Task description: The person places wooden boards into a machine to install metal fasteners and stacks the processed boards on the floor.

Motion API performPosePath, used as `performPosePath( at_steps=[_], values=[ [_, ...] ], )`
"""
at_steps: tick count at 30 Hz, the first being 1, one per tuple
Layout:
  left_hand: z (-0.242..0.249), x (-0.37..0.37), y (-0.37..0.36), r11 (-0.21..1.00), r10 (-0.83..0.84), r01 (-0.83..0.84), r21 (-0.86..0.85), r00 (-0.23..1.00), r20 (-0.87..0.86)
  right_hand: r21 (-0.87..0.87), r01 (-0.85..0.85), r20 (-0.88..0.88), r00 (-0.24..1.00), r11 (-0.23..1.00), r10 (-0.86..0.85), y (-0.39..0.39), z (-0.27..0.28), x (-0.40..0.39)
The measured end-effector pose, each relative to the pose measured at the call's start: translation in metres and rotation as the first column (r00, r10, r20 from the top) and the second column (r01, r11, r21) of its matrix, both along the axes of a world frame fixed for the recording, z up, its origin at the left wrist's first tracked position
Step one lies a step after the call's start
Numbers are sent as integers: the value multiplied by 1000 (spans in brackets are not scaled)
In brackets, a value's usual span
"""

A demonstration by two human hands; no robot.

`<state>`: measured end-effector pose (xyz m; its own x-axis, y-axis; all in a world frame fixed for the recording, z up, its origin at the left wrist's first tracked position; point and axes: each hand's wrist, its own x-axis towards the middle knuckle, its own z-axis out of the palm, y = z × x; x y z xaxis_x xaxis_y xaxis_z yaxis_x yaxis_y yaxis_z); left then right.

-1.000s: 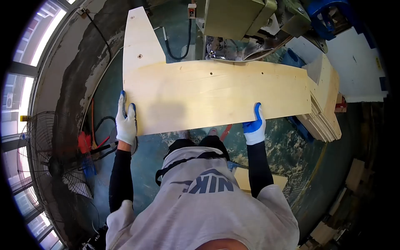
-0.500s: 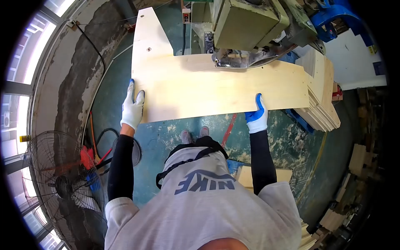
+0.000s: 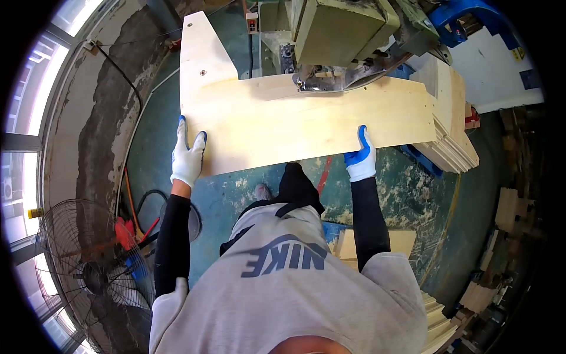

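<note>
A wide L-shaped plywood panel (image 3: 283, 121) lies level in front of me, under the head of a green machine (image 3: 345, 32). My left hand (image 3: 188, 158), in a white glove with blue fingertips, grips its lower left corner, thumb on top. Gripping the near edge toward the right end is my right hand (image 3: 361, 156), its blue thumb on the upper face and the other fingers partly hidden below. The panel's far edge passes under a metal guard (image 3: 330, 82) of the machine. Two holes with metal inserts show in the panel's upward arm.
Stacked plywood panels (image 3: 451, 127) stand at the right, just past the panel's end. A wire-cage floor fan (image 3: 91, 277) is at the lower left by the windows. More boards (image 3: 401, 241) lie behind my right arm. Wood pieces (image 3: 507, 209) line the far right.
One of my legs has stepped forward toward the panel. The view has shifted slightly, and the panel's right end sits a little higher in it. Both hands keep their grip.
</note>
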<state>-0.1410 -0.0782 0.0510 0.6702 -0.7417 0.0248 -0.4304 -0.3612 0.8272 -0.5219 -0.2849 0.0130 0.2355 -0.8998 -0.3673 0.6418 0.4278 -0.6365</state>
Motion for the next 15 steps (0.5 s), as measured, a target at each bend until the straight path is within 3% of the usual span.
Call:
performPosePath(
  at_steps=[5, 8, 10, 12, 15],
  values=[
    [-4, 7, -5, 997, 24, -26, -70, 999, -32, 10, -11, 30, 999, 1000, 11, 2, -1, 1],
    [-4, 10, -4, 994, 29, -37, -103, 997, -73, -173, 49, -199, 976, 984, -84, -4, -25, -12],
    [-4, 10, -6, 986, 38, -51, -158, 995, -87, -92, 63, 78, 995, 994, -56, -13, 6, -23],
    [-1, 5, -5, 982, 53, -64, -177, 996, -67, -176, 36, 40, 999, 984, -30, -25, 9, -38],
    [4, 8, 17, 976, 69, -80, -204, 996, -62, -96, 85, 24, 996, 992, -83, -14, -1, -37]
  ],
)
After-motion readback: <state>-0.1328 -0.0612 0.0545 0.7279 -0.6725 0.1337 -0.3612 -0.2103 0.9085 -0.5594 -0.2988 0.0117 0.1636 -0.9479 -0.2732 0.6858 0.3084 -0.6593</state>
